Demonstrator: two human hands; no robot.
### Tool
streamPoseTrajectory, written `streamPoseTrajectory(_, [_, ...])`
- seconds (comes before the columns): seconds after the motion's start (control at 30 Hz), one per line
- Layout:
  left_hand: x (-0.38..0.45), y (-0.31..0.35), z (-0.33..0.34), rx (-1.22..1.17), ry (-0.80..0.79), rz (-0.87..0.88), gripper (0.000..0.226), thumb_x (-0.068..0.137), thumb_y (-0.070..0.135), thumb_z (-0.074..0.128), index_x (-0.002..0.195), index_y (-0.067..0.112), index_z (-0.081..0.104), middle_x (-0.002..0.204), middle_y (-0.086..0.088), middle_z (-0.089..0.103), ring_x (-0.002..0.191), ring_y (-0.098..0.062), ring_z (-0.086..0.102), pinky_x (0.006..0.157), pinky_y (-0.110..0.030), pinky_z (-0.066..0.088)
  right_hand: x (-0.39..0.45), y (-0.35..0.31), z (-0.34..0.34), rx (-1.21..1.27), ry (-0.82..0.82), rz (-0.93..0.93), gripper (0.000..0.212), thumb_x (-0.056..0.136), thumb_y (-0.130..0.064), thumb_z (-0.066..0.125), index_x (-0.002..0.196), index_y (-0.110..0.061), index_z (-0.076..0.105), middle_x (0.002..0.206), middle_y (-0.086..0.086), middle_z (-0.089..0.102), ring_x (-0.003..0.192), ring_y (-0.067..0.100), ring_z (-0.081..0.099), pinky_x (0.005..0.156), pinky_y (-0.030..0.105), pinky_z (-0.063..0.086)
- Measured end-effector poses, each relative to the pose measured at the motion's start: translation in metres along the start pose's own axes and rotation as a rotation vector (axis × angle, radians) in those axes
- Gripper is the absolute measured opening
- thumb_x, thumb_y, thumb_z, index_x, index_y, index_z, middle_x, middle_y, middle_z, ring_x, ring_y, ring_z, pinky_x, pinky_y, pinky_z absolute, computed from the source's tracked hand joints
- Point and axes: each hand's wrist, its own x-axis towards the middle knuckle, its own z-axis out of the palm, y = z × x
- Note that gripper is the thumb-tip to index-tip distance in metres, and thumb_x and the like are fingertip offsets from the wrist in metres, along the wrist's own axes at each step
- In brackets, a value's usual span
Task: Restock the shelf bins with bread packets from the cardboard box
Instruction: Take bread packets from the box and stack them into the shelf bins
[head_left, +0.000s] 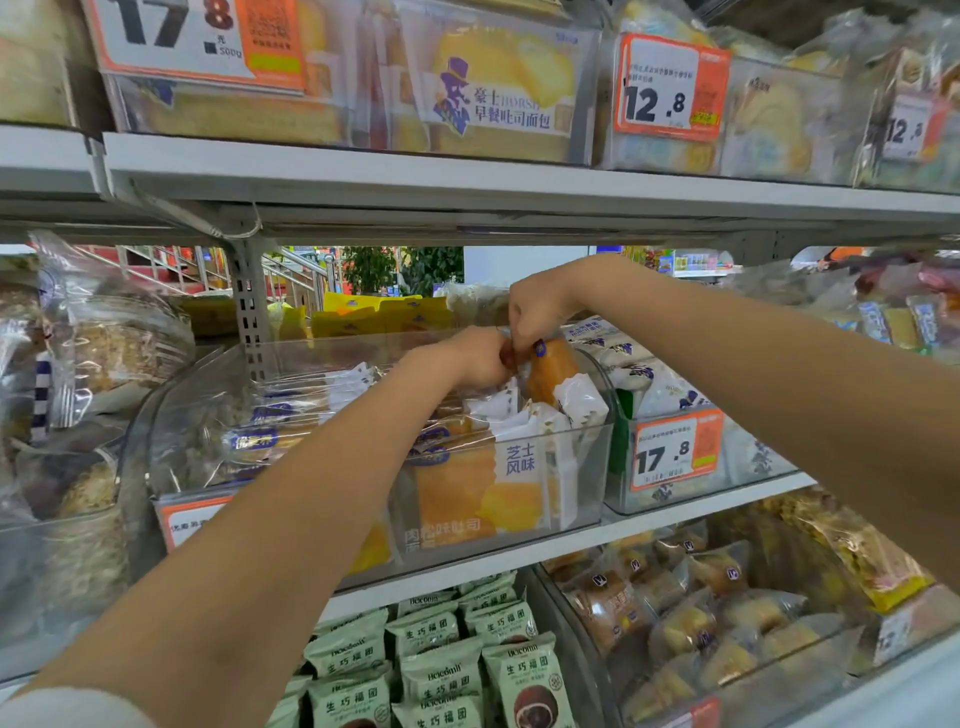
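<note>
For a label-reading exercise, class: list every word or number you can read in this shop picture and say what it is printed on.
"17 8": top-left price tag.
"12.8": upper orange price tag.
"豪士 早餐吐司面包": upper clear bin.
"17.8": middle-shelf price tag.
"芝士风味": bread packet in the clear bin.
"Beicomn 生巧福团": green packets.
"12.8", far-right tag: blurred. Small print: unreadable.

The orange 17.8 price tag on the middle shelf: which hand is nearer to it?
Right. The right hand is up and left of the 17.8 price tag, pinching a bread packet; the left hand lies farther left.
</note>
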Motion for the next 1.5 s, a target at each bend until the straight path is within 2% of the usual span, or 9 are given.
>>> streamPoseTrajectory(0.17, [-0.004, -0.001, -0.011, -0.013, 0.156, 0.085, 0.015, 0.086, 0.015, 0.060, 0.072, 0.009, 0.062, 0.066, 0.000, 0.055, 0.071, -0.018, 0.050, 0.064, -0.025, 0.035, 0.003, -0.002, -0.005, -0.125, -0.062, 0.042, 0.020, 0.082, -0.032, 0.068, 0.081, -0.013, 0.066, 0.078, -0.001, 0.057, 0.081, 0.017, 0.051, 0.074, 0.026, 0.040])
streamPoseTrajectory(0.37, [-0.003, 0.001, -0.011, 0.006, 0.004, 0.115, 0.032, 0.089, -0.005, 0.046, 0.110, 0.005, 0.068, 0.099, -0.009, 0.065, 0.089, -0.024, 0.056, 0.069, -0.022, 0.036, 0.005, -0.007, -0.011, -0.011, -0.167, 0.117, 0.010, 0.084, -0.016, 0.059, 0.075, -0.018, 0.059, 0.078, 0.002, 0.060, 0.073, 0.016, 0.054, 0.091, 0.035, 0.047])
streamPoseTrajectory(0.5, [-0.002, -0.009, -0.005, -0.054, -0.142, 0.157, 0.043, 0.087, -0.014, 0.041, 0.123, 0.002, 0.057, 0.127, -0.012, 0.058, 0.110, -0.023, 0.053, 0.075, -0.013, 0.037, 0.013, -0.013, -0.008, -0.032, -0.239, 0.178, 0.015, 0.082, -0.011, 0.050, 0.077, -0.015, 0.064, 0.073, 0.002, 0.067, 0.065, 0.016, 0.051, 0.073, 0.028, 0.042])
streamPoseTrajectory(0.73, [0.004, -0.026, 0.002, -0.108, -0.202, 0.172, 0.053, 0.087, -0.017, 0.037, 0.132, 0.008, 0.051, 0.136, -0.009, 0.052, 0.126, -0.021, 0.048, 0.100, -0.025, 0.036, 0.013, -0.025, -0.007, -0.051, -0.393, 0.238, 0.026, 0.089, -0.020, 0.045, 0.081, -0.024, 0.070, 0.092, -0.002, 0.066, 0.082, 0.015, 0.055, 0.089, 0.031, 0.039])
streamPoseTrajectory(0.9, [0.003, -0.026, -0.002, -0.075, -0.205, 0.181, 0.051, 0.087, -0.016, 0.037, 0.127, 0.007, 0.058, 0.130, -0.012, 0.057, 0.120, -0.027, 0.051, 0.090, -0.026, 0.039, 0.011, -0.025, -0.013, -0.004, -0.402, 0.232, 0.024, 0.087, -0.016, 0.046, 0.085, -0.020, 0.069, 0.090, -0.001, 0.060, 0.081, 0.012, 0.052, 0.109, 0.038, 0.035])
streamPoseTrajectory(0.97, [0.003, -0.024, -0.003, -0.035, -0.192, 0.181, 0.046, 0.087, -0.013, 0.039, 0.125, 0.006, 0.058, 0.127, -0.012, 0.058, 0.116, -0.029, 0.052, 0.092, -0.030, 0.040, 0.011, -0.020, 0.005, 0.018, -0.379, 0.203, 0.022, 0.088, -0.012, 0.047, 0.095, -0.017, 0.068, 0.095, -0.001, 0.059, 0.090, 0.016, 0.053, 0.104, 0.029, 0.038])
streamPoseTrajectory(1.07, [0.001, -0.024, -0.002, 0.000, -0.172, 0.148, 0.037, 0.092, -0.007, 0.045, 0.124, 0.005, 0.058, 0.125, -0.013, 0.059, 0.112, -0.029, 0.053, 0.087, -0.028, 0.040, 0.025, -0.016, 0.046, 0.043, 0.001, 0.174, 0.030, 0.094, -0.014, 0.049, 0.124, -0.014, 0.054, 0.119, 0.000, 0.056, 0.084, 0.012, 0.047, 0.059, -0.001, 0.033])
streamPoseTrajectory(1.23, [-0.004, -0.026, 0.001, -0.086, -0.149, 0.149, 0.037, 0.092, -0.006, 0.046, 0.125, 0.007, 0.059, 0.126, -0.011, 0.060, 0.112, -0.026, 0.055, 0.087, -0.027, 0.040, 0.024, -0.024, 0.013, 0.037, -0.393, 0.193, 0.017, 0.089, -0.004, 0.045, 0.093, -0.008, 0.061, 0.092, 0.013, 0.060, 0.068, 0.017, 0.055, 0.067, 0.024, 0.045])
streamPoseTrajectory(1.5, [-0.030, 0.001, -0.028, -0.400, 0.046, 0.222, 0.014, 0.085, 0.022, 0.068, 0.086, 0.010, 0.075, 0.087, 0.000, 0.071, 0.087, -0.014, 0.061, 0.086, -0.029, 0.048, -0.023, 0.017, -0.001, 0.187, 0.174, -0.021, 0.020, 0.084, -0.023, 0.060, 0.092, -0.008, 0.072, 0.099, 0.011, 0.069, 0.091, 0.024, 0.060, 0.078, 0.033, 0.047])
